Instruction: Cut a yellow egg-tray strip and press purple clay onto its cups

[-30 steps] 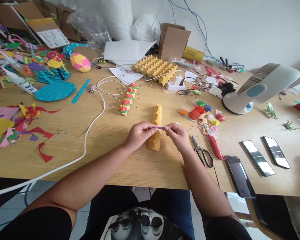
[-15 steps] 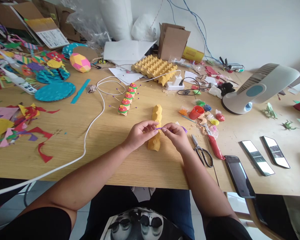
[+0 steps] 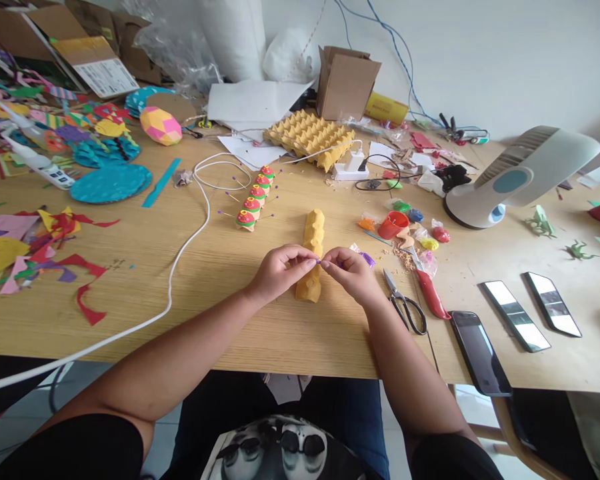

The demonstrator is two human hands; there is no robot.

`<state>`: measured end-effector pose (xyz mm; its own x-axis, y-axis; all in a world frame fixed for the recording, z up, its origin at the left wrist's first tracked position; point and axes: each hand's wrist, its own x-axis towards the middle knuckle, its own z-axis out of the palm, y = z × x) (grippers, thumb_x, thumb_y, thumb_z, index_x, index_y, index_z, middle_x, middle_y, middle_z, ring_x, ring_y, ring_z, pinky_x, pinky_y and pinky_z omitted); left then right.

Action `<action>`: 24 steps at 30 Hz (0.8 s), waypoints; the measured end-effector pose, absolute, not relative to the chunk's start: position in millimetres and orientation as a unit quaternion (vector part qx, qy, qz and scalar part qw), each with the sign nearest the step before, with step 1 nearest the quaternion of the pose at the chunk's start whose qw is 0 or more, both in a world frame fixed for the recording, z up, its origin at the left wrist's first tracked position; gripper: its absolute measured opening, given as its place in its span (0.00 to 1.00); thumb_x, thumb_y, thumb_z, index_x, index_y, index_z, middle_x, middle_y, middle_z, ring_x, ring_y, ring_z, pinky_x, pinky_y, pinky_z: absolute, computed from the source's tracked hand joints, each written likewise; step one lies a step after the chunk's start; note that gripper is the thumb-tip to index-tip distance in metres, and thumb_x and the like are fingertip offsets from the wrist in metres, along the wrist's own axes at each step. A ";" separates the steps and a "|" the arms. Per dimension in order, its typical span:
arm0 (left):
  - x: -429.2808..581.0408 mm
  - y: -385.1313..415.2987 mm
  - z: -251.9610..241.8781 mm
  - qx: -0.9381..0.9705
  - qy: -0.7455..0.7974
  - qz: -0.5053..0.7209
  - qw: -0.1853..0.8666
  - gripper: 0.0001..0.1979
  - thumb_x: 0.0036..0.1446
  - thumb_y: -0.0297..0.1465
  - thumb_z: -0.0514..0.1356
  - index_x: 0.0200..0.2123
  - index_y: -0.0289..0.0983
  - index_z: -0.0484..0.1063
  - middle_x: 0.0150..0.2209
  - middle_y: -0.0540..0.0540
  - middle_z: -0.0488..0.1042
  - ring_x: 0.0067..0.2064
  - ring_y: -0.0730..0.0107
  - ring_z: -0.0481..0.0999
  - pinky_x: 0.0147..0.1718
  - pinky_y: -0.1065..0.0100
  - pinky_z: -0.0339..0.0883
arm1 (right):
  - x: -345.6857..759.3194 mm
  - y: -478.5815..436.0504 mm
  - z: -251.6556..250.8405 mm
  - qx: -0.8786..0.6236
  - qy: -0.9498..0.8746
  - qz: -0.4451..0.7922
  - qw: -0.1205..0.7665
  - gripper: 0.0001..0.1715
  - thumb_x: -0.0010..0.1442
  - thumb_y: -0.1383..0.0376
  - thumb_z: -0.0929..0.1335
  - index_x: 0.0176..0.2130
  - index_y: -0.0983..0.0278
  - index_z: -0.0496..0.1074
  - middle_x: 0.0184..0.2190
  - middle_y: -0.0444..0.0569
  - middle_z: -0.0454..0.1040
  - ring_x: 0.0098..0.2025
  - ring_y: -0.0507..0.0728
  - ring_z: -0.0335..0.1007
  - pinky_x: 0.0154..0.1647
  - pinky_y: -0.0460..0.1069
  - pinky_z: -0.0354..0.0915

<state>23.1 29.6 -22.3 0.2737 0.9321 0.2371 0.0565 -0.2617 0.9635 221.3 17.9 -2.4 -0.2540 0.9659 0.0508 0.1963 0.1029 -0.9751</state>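
Thumb and fingertips of my left hand (image 3: 286, 272) are pinched on a small bit of purple clay (image 3: 319, 261). The fingertips of my right hand (image 3: 349, 272) pinch the same bit from the other side, so the two hands nearly meet. Below them lies a bumpy yellow strip of egg carton (image 3: 314, 230), its middle partly covered by my fingers. A packet of purple clay (image 3: 366, 259) rests just beyond my right hand. Up and to the left stands a carton caterpillar (image 3: 251, 203) in red and green, with purple-tipped sticks at its sides.
Right of my hand lie scissors (image 3: 405, 303), a red-handled knife (image 3: 430, 287) and a phone (image 3: 480, 350). Bags of coloured clay surround a red cup (image 3: 393, 225). A white fan (image 3: 510, 180) stands far right. A white cable (image 3: 173, 267) crosses the left side, near paper scraps (image 3: 15, 247).
The purple strand between my fingertips now shows as a small, short bit. My right hand has shifted slightly left, closer to my left, and more of the purple packet shows.
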 end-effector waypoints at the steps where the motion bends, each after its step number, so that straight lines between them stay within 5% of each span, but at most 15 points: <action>1: 23.1 29.5 -22.2 0.636 0.380 0.463 0.485 0.14 0.59 0.40 0.64 0.40 0.36 0.80 0.39 0.43 0.81 0.39 0.65 0.77 0.38 0.66 0.70 | 222.9 18.3 -2.3 -0.461 -0.629 0.490 0.390 0.20 0.59 0.48 0.72 0.33 0.63 0.73 0.26 0.42 0.66 0.27 0.50 0.57 0.28 0.47 0.53; 7: 19.5 29.5 -18.9 0.705 0.409 0.415 0.404 0.19 0.64 0.43 0.58 0.25 0.37 0.73 0.22 0.50 0.69 0.27 0.71 0.67 0.28 0.68 0.59 | 235.8 20.8 -2.9 -0.415 -0.678 0.556 0.242 0.18 0.59 0.51 0.73 0.35 0.64 0.74 0.23 0.40 0.67 0.25 0.49 0.57 0.25 0.46 0.52; 11: 16.2 27.5 -17.7 0.742 0.433 0.366 0.357 0.21 0.66 0.43 0.55 0.24 0.38 0.72 0.20 0.51 0.68 0.23 0.71 0.64 0.26 0.67 0.54 | 238.6 21.0 -1.3 -0.375 -0.717 0.567 0.152 0.14 0.60 0.55 0.72 0.36 0.64 0.76 0.27 0.44 0.74 0.28 0.51 0.64 0.28 0.46 0.58; 17: 18.0 29.2 -19.3 0.758 0.417 0.362 0.348 0.18 0.65 0.42 0.56 0.31 0.40 0.80 0.30 0.47 0.78 0.32 0.66 0.75 0.33 0.68 0.64 | 237.1 21.9 -4.8 -0.389 -0.725 0.548 0.153 0.13 0.59 0.56 0.72 0.35 0.64 0.76 0.27 0.43 0.73 0.27 0.50 0.62 0.28 0.46 0.58; 24: 20.0 37.4 -30.0 0.737 0.411 0.392 0.367 0.18 0.68 0.41 0.53 0.46 0.40 0.80 0.46 0.42 0.81 0.49 0.60 0.79 0.49 0.63 0.70 | 232.4 23.0 -9.8 -0.479 -0.671 0.497 0.271 0.17 0.60 0.51 0.71 0.34 0.64 0.73 0.24 0.40 0.65 0.25 0.49 0.56 0.24 0.46 0.51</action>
